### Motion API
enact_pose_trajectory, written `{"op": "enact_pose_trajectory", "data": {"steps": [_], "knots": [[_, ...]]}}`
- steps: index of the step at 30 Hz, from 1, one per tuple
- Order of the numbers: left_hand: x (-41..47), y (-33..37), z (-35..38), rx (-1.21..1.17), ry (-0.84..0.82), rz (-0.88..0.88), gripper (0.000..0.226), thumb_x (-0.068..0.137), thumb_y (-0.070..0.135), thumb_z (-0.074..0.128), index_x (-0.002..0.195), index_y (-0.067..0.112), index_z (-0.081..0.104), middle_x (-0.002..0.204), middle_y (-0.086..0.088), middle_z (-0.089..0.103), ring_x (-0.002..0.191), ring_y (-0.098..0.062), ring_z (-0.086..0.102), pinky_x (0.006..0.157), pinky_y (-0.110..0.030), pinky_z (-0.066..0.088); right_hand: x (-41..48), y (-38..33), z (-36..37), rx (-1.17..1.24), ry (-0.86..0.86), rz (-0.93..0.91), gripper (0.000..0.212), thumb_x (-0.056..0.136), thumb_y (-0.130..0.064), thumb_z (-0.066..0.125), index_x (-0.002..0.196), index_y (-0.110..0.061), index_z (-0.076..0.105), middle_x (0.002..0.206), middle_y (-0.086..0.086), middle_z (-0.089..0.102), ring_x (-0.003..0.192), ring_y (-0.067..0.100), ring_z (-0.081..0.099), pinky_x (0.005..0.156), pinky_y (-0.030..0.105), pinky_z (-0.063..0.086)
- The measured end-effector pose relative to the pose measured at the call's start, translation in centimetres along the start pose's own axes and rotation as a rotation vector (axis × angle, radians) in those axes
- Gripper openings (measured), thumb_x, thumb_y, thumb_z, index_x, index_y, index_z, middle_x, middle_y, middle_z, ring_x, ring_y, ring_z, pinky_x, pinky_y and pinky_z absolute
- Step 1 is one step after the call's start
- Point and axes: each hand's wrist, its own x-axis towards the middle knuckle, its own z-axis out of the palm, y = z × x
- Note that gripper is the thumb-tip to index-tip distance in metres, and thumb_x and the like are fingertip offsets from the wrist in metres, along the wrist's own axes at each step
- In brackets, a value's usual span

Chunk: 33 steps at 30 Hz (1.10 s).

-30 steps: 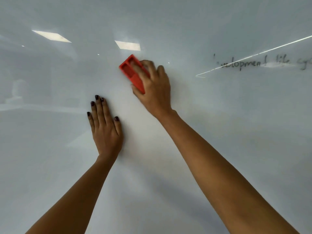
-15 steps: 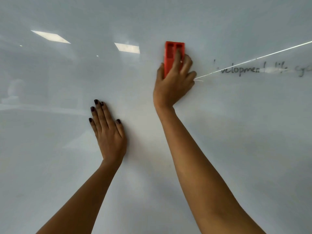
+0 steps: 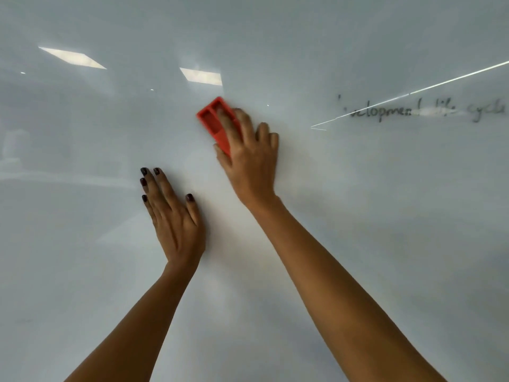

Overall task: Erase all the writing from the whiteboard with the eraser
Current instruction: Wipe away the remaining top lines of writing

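The whiteboard (image 3: 358,244) fills the whole view. A red rectangular eraser (image 3: 212,121) is pressed flat against it at upper centre, tilted to the left, with my right hand (image 3: 252,158) gripping it from below, fingers lying over its back. My left hand (image 3: 172,213) rests flat on the board lower left of the eraser, fingers spread, holding nothing. Black handwriting (image 3: 421,111) partly smeared, reading roughly "velopment life cycle", runs along the upper right, well to the right of the eraser.
Reflections of ceiling lights (image 3: 201,75) show on the glossy board at upper left and centre. A thin bright reflected line (image 3: 413,92) crosses the writing diagonally. The board around both hands carries no marks.
My right hand swept the eraser right and upright toward the writing half a second ago, then back left and down to a tilted pose. The left hand stays put.
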Motion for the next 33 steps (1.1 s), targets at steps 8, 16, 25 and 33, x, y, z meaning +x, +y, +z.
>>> {"op": "enact_pose_trajectory", "data": {"steps": [8,16,25,33], "knots": [[-1.2,5.4,2.4,-0.060,-0.037,0.177,0.063,0.104,0.028,0.029,0.158,0.003,0.008,0.166,-0.018,0.003,0.155,-0.027,0.001,0.126,-0.038,0.002,-1.8,12.1,-3.4,-0.127,0.100,0.462,0.054,0.089,-0.043,0.061,0.136,-0.017,0.055,0.133,0.008,0.057,0.086,0.028,0.055,0.072,0.036,0.043],[-1.9,11.2,6.2,-0.026,-0.083,0.285,0.062,0.104,0.031,0.025,0.158,0.002,0.015,0.166,-0.016,0.011,0.155,-0.028,0.007,0.126,-0.042,0.004,-5.7,15.4,-5.8,-0.054,-0.075,0.008,0.053,0.093,-0.043,0.058,0.140,-0.019,0.051,0.138,0.006,0.053,0.085,0.027,0.052,0.072,0.038,0.046],[-2.4,11.3,7.5,0.111,-0.007,0.303,0.061,0.106,0.031,0.025,0.158,0.002,0.015,0.166,-0.017,0.013,0.154,-0.032,0.009,0.126,-0.045,0.002,-2.4,21.6,-5.9,-0.029,0.234,0.885,0.054,0.085,-0.037,0.061,0.135,-0.019,0.055,0.132,0.006,0.053,0.095,0.030,0.051,0.081,0.045,0.050],[-2.6,11.3,7.8,0.108,0.012,0.305,0.061,0.106,0.032,0.022,0.158,0.002,0.014,0.166,-0.017,0.013,0.154,-0.032,0.009,0.126,-0.047,0.005,-1.6,14.5,-4.5,0.074,0.059,0.197,0.053,0.085,-0.033,0.067,0.134,-0.013,0.057,0.132,0.010,0.056,0.091,0.030,0.052,0.078,0.035,0.043]]}}
